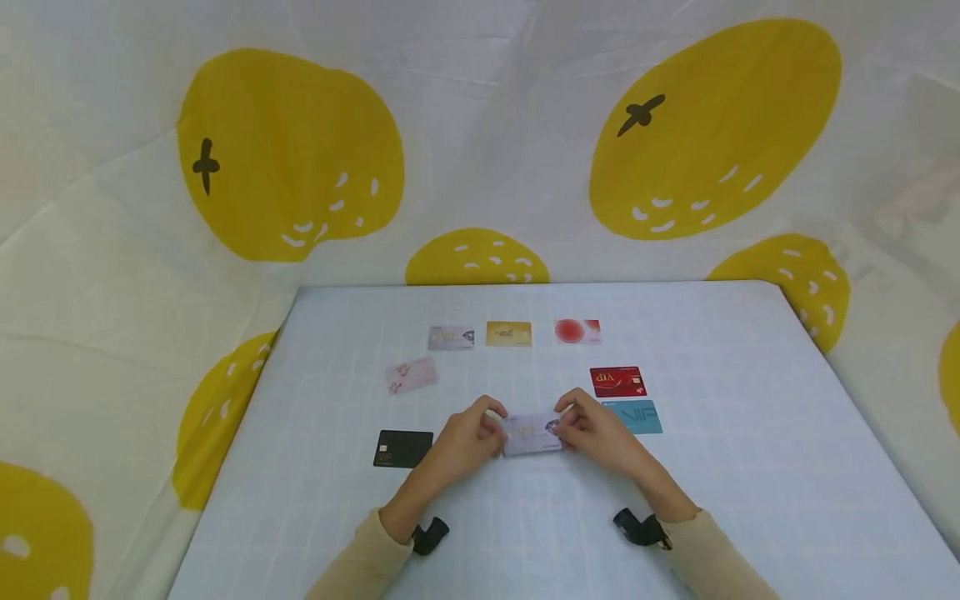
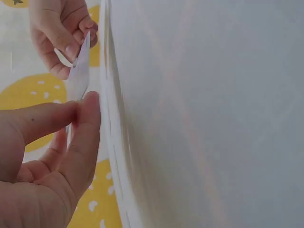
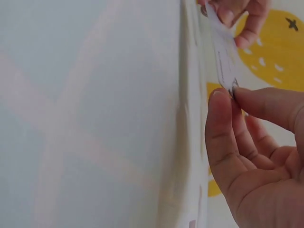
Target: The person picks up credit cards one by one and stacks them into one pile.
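Observation:
A pale lilac VIP card is held at both short ends near the middle of the table. My left hand pinches its left end between thumb and fingers. At the other end, my right hand pinches the side with the dark diamond print. The left wrist view shows the card edge-on, stretched between the left hand and the far hand. In the right wrist view the card tilts away from the right hand's thumb and finger. The fingers cover both its ends.
Around it lie a black VIP card, a pink floral card, a silver card, a gold card, a red-circle card, a red VIP card and a teal VIP card. A pale cloth covers the table.

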### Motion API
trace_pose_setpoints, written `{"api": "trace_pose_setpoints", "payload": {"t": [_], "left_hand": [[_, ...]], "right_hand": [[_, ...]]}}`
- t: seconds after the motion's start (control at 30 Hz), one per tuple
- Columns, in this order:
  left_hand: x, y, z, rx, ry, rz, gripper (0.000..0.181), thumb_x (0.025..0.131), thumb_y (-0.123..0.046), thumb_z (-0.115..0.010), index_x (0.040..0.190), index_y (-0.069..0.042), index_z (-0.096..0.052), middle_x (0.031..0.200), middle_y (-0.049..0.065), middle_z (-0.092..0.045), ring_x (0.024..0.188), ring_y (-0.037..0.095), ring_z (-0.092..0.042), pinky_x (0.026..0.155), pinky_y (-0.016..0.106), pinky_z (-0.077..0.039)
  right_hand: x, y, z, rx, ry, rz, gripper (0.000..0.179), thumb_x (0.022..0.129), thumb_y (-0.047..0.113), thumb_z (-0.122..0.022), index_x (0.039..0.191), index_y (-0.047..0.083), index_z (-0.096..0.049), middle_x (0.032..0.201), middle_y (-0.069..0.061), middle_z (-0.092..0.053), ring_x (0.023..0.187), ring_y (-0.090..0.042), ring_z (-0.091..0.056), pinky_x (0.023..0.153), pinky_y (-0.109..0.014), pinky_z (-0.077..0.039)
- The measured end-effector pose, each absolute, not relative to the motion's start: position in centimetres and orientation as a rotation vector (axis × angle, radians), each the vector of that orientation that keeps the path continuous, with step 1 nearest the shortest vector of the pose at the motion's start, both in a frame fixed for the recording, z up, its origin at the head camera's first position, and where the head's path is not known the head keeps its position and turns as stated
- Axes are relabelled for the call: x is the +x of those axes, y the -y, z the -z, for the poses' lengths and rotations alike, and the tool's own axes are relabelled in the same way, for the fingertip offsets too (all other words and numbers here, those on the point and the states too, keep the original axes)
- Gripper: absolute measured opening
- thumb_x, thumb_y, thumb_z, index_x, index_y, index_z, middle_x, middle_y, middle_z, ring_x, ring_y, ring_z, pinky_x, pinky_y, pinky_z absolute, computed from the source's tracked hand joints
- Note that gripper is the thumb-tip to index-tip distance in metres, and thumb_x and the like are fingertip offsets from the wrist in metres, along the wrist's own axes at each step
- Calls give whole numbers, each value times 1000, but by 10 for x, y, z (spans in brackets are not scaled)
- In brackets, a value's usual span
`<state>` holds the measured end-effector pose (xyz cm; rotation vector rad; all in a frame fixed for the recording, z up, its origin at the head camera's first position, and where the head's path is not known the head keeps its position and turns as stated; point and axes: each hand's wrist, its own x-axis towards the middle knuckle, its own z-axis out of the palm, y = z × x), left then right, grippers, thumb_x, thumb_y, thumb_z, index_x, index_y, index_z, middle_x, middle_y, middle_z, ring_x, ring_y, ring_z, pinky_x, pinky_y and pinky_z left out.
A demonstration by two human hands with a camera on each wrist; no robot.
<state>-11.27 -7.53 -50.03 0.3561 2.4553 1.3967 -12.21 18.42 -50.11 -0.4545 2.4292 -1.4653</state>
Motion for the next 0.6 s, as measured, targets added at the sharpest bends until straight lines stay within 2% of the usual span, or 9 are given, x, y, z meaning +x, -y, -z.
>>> {"api": "trace_pose_setpoints", "payload": {"t": [0.23, 0.6], "left_hand": [[-118, 76, 501, 278, -2479, -1610, 31, 91, 0, -64, 119, -14, -63, 90, -2, -67, 71, 11, -67, 67, 29, -55], [-143, 82, 489, 123, -2495, -1715, 27, 92, -5, -68, 118, -7, -66, 91, 1, -67, 75, 14, -68, 68, 30, -57]], "right_hand": [[-127, -181, 501, -343, -2394, 1607, 29, 94, 13, -71, 117, 6, -56, 87, -7, -67, 72, -25, -68, 72, -29, -57], [-154, -163, 490, -242, -2451, 1701, 28, 93, 13, -73, 115, 4, -60, 91, -7, -68, 75, -24, -69, 72, -29, -58]]}}
